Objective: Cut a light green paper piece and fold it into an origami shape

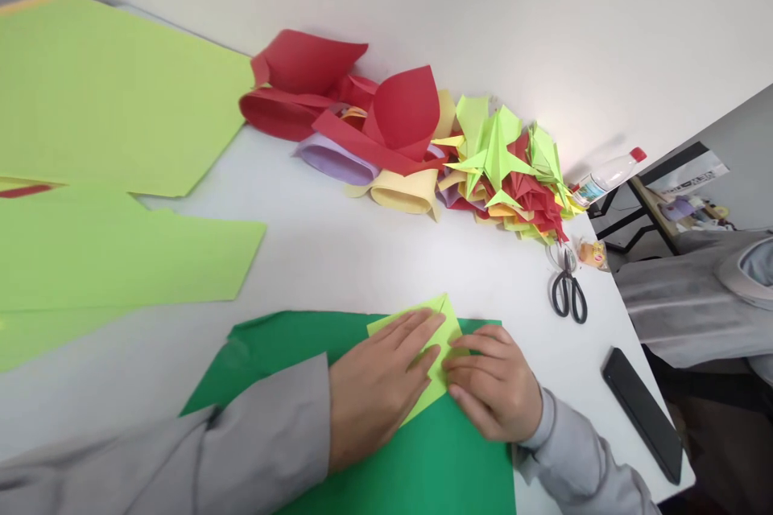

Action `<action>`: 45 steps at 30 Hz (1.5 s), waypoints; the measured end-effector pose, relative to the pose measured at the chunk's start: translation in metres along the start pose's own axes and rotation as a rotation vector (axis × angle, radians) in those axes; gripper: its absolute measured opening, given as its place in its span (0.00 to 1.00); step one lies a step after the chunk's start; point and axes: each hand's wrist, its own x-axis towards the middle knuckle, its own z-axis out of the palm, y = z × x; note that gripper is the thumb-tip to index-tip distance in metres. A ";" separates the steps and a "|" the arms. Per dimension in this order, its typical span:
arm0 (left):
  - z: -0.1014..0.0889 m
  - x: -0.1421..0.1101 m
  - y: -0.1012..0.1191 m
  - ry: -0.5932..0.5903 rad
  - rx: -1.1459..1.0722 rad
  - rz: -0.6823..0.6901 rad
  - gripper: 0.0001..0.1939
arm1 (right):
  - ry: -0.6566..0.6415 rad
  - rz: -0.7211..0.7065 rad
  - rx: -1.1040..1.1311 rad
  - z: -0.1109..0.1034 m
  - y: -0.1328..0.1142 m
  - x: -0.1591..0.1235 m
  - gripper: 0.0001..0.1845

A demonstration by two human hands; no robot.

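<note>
A folded light-green sheet of paper (432,394) lies on a dark green sheet (447,459) in front of me. My left hand (386,374) rests flat across the folded paper, fingers stretched out, covering much of it. At the paper's right edge, my right hand (498,378) has its fingers bent and pressed together on the paper. Its thumb and fingertips are close to the fingertips of my left hand. A fold line shows near the paper's top corner.
Large light-green sheets (121,96) cover the table's left. Rolled red paper (404,109) and a pile of folded paper stars (498,149) line the wall. Scissors (568,290), a wrapped snack (593,254), a bottle (609,175) and a black phone (642,410) are rightward. A person (682,298) is beyond the edge.
</note>
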 end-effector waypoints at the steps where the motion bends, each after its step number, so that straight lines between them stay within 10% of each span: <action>1: 0.000 0.000 0.000 -0.018 -0.001 0.005 0.14 | -0.002 0.006 -0.003 0.000 0.002 0.000 0.06; 39: -0.007 0.003 0.003 -0.017 0.040 -0.008 0.14 | 0.131 0.253 0.071 0.008 0.058 0.023 0.11; 45: 0.001 0.000 0.002 0.012 0.076 0.032 0.14 | 0.047 0.117 -0.007 0.009 0.054 0.025 0.09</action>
